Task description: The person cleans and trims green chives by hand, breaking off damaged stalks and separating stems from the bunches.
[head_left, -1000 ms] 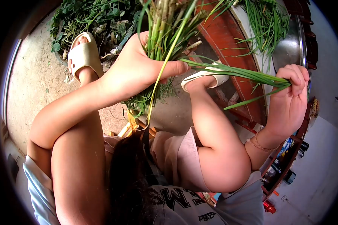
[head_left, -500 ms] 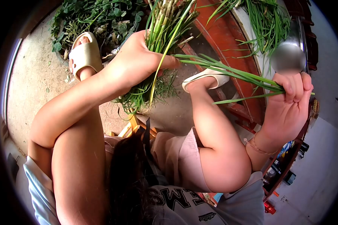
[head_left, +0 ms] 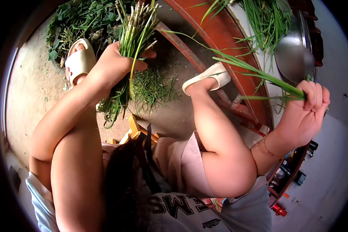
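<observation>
One stem bundle [head_left: 134,40] was at eleven o'clock, the left hand [head_left: 114,63] curled around it, apparently fully; at three, the right hand [head_left: 304,118] was closed on long leaves [head_left: 272,80]. I judged light grip best.

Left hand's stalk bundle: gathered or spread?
Gathered: left hand grips the stalk bundle, pale ends clustered on one side, leaves out the other.

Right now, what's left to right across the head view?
Left slipper → stalk bundle in left hand → right slipper → right hand.
</observation>
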The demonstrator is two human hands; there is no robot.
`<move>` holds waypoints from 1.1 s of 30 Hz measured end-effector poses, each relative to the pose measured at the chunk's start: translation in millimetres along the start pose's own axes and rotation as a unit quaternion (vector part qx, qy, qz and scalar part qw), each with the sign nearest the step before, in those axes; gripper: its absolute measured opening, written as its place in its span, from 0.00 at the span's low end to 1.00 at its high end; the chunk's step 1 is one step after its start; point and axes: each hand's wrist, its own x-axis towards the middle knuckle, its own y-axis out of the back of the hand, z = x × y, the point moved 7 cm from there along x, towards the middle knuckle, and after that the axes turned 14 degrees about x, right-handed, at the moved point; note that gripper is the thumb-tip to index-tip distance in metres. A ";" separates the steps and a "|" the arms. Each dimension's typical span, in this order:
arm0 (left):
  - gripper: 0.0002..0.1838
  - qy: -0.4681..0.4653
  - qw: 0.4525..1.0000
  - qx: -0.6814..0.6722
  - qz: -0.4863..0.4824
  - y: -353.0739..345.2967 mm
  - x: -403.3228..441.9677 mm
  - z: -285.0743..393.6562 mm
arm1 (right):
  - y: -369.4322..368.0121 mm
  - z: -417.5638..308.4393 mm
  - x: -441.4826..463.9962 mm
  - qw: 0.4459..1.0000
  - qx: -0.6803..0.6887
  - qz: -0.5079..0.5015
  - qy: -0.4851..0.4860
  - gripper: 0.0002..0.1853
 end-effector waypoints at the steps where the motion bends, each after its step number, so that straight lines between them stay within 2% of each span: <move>1: 0.20 0.001 1.000 0.025 -0.018 1.7 3.5 -1.4 | 1.7 -1.5 0.4 1.000 0.004 0.002 0.002 0.12; 3: 0.20 0.007 0.998 0.050 0.027 9.0 4.9 1.1 | 1.7 -5.2 -0.4 1.000 0.010 0.007 0.006 0.12; 4: 0.18 0.016 0.999 -0.012 0.048 13.9 6.1 -1.0 | 1.9 -6.8 -0.4 1.000 0.017 0.012 0.008 0.12; 7: 0.13 0.045 0.993 0.007 0.107 24.6 3.5 2.2 | 1.4 -8.7 -0.7 0.999 0.027 0.014 0.010 0.12; 10: 0.10 0.086 0.994 -0.016 0.067 30.0 8.8 -10.2 | 4.1 -8.8 -1.1 0.999 0.035 0.022 0.009 0.12; 14: 0.13 0.066 0.989 -0.107 0.083 30.8 8.4 -8.6 | 7.7 -6.7 -1.5 0.999 0.038 0.035 0.011 0.11; 17: 0.12 0.065 0.983 -0.121 0.119 38.1 6.2 -5.6 | 11.4 -10.6 -1.8 0.999 0.034 0.037 0.009 0.11; 21: 0.12 0.056 0.986 -0.135 0.076 36.9 8.3 -9.4 | 12.3 -9.7 -1.6 0.998 0.057 0.035 0.004 0.11; 33: 0.10 0.006 0.990 -0.124 0.064 29.5 5.6 3.6 | 11.5 -6.7 -3.0 0.995 0.083 0.047 -0.007 0.10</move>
